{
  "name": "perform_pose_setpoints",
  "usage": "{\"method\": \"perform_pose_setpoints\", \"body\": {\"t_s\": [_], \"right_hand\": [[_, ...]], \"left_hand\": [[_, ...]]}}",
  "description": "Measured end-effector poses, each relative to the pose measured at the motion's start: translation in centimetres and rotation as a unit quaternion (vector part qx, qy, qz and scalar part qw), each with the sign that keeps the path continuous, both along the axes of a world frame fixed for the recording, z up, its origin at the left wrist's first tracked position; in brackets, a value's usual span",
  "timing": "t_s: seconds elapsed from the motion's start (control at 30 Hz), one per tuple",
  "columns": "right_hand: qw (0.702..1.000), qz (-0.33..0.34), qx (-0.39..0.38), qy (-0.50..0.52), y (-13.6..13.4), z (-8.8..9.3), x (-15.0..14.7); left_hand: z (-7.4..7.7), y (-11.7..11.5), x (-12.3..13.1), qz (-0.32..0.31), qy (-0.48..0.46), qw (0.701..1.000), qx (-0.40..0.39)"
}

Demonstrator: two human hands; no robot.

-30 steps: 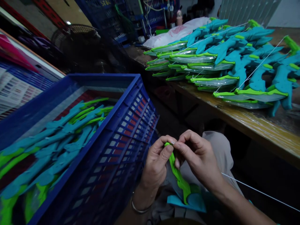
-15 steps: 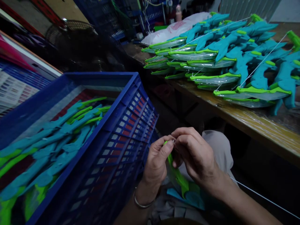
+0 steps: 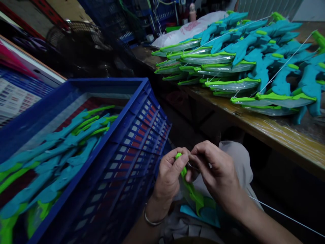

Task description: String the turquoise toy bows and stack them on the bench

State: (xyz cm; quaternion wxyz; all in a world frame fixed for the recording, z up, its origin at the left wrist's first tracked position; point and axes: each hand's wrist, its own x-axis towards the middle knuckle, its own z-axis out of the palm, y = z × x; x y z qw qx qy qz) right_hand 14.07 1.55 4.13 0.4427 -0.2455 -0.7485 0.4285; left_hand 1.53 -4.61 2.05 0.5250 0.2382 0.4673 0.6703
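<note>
Pinching green limb (image 3: 195, 196) at tip: left fingers (image 3: 179, 165) | right fingers (image 3: 203, 165): closed beside tip, contents unclear

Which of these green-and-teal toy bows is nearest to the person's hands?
The toy bow whose green tip the left hand pinches; the other toy bows lie in the blue crate or on the table.

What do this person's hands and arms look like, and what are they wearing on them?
Both the left hand and right hand are ungloved. A slim, silvery, rounded bangle circles the left wrist. No sleeve shows on the right forearm.
</note>
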Motion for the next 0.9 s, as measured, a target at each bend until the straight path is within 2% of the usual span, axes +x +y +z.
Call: {"method": "perform_pose_setpoints", "body": {"t_s": [0.07, 0.1, 0.37, 0.47, 0.57, 0.67, 0.73, 0.77, 0.9], "right_hand": [[0.994, -0.028, 0.103, -0.015, 0.0, -0.3, 0.0], [0.991, -0.032, 0.131, -0.018, -0.1, -0.5, -0.1], [0.984, -0.042, 0.173, -0.015, -0.5, -1.1, -0.1], [0.990, -0.045, 0.135, -0.015, -0.6, -1.2, -0.1], [0.998, -0.036, 0.048, 0.005, -0.9, -1.4, 0.1], [0.996, 0.004, -0.071, 0.048, -1.2, -1.3, 0.3], [0.993, 0.016, -0.101, 0.062, -1.1, -1.1, 0.4], [0.995, 0.010, -0.085, 0.057, -1.0, -1.0, 0.5], [0.998, -0.034, 0.061, 0.000, -0.3, -0.7, 0.7]], "left_hand": [[0.0, 0.1, 0.0, -0.004, -0.004, 1.000, -0.006], [0.0, 0.1, 0.0, -0.008, -0.004, 1.000, -0.009], [0.1, 0.2, 0.1, -0.019, -0.005, 1.000, -0.002], [0.0, 0.3, 0.1, -0.013, -0.013, 1.000, 0.003], [0.1, 0.4, 0.2, -0.020, -0.021, 1.000, 0.004], [0.2, 0.4, 0.3, -0.032, -0.024, 0.999, 0.014], [0.2, 0.5, 0.3, -0.035, -0.022, 0.999, 0.016], [0.2, 0.6, 0.3, -0.033, -0.020, 0.999, 0.015], [0.5, 0.8, 0.4, -0.020, -0.004, 1.000, 0.011]]}}
